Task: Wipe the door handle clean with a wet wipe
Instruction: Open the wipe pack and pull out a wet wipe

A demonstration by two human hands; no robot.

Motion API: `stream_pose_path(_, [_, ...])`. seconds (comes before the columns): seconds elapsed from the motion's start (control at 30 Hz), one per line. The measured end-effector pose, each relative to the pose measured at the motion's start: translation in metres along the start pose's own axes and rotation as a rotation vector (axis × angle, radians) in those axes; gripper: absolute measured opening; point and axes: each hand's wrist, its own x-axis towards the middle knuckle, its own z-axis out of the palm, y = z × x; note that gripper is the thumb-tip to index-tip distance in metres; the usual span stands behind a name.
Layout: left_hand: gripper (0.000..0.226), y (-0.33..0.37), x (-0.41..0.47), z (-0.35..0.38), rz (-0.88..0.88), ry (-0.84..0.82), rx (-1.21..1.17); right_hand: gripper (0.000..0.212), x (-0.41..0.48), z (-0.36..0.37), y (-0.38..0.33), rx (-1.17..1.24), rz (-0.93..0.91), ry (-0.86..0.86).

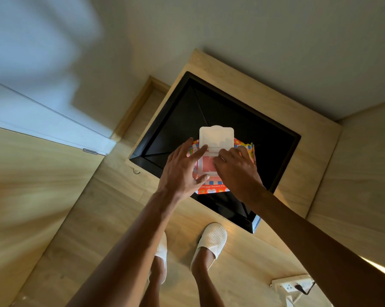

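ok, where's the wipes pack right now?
Head view, centre: wet wipes pack with its lid flipped open, held between left hand and right hand, above a black table.

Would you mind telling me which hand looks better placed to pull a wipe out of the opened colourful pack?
Probably the right hand: its fingertips sit at the opening beneath the raised white plastic flip lid, while the left hand steadies the colourful printed wet-wipe pack by its side.
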Motion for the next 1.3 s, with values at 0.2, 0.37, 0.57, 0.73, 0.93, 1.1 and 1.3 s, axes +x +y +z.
stream_pose_path(0.2, [0.081,-0.001,0.0,0.001,-0.007,0.005,0.001,0.052,0.003,0.004,0.003,-0.057,-0.056,-0.073])
stream_pose_path(0.37, [0.08,-0.001,0.0,0.003,-0.013,0.004,0.002,0.06,0.004,0.005,0.007,-0.104,-0.108,-0.091])
stream_pose_path(0.57, [0.081,-0.002,0.0,0.003,-0.004,0.001,0.005,0.066,0.0,0.009,0.006,-0.086,-0.085,-0.058])
stream_pose_path(0.73, [0.081,-0.001,0.001,0.002,-0.012,-0.003,0.007,0.061,-0.001,0.009,0.006,-0.042,-0.057,0.03])
stream_pose_path(0.93, [0.081,0.002,0.002,0.003,-0.035,0.0,0.008,0.046,-0.007,0.009,0.005,0.18,0.087,0.136])
stream_pose_path(1.1, [0.08,0.0,0.001,0.004,-0.027,0.017,0.007,0.027,-0.01,0.011,0.004,0.281,0.122,0.205])
stream_pose_path(1.3, [0.08,0.0,0.002,0.007,-0.033,0.016,0.003,0.03,-0.002,0.009,0.003,0.233,0.098,0.135])
